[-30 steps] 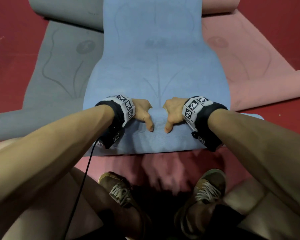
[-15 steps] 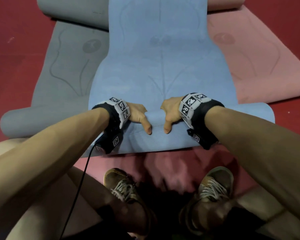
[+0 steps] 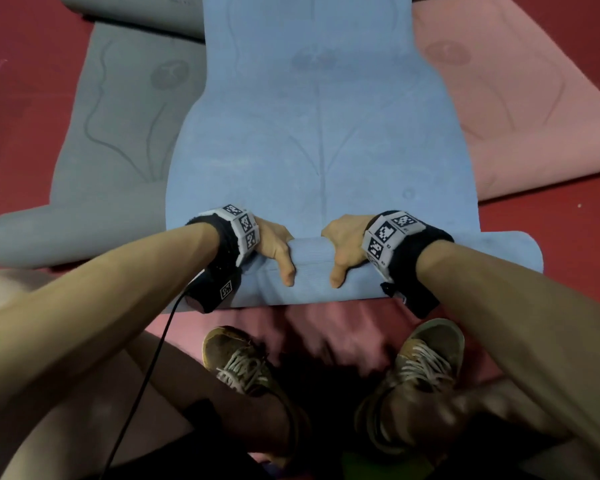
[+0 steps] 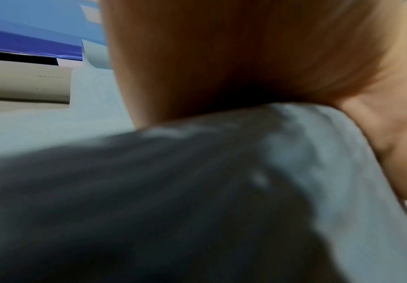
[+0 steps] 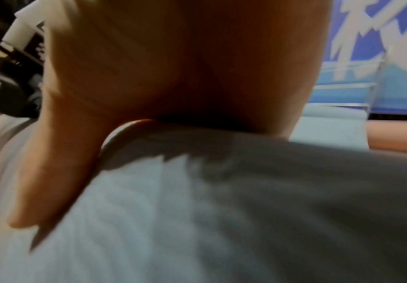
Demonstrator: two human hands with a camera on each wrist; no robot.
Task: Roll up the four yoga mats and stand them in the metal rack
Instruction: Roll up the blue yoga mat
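A blue yoga mat (image 3: 312, 133) lies flat on the floor and runs away from me. Its near end is wound into a roll (image 3: 312, 268). My left hand (image 3: 274, 249) and right hand (image 3: 342, 247) both grip that roll near its middle, thumbs on the near side, fingers curled over the far side and hidden. In the left wrist view my palm (image 4: 221, 57) lies over the roll (image 4: 197, 191). The right wrist view has my right palm (image 5: 173, 67) on the roll (image 5: 197, 210). A grey mat (image 3: 118, 126) lies on the left, a pink mat (image 3: 499, 109) on the right.
Another pink mat (image 3: 326, 327) lies under the blue roll, and my shoes (image 3: 243, 362) stand on it. The floor (image 3: 21, 98) is dark red. The grey mat's near end (image 3: 66, 237) is curled up. A metal rail frame (image 5: 348, 92) shows before a blue wall.
The blue roll has turned forward a little and both hands have gone with it, away from my feet. Both grips look the same.
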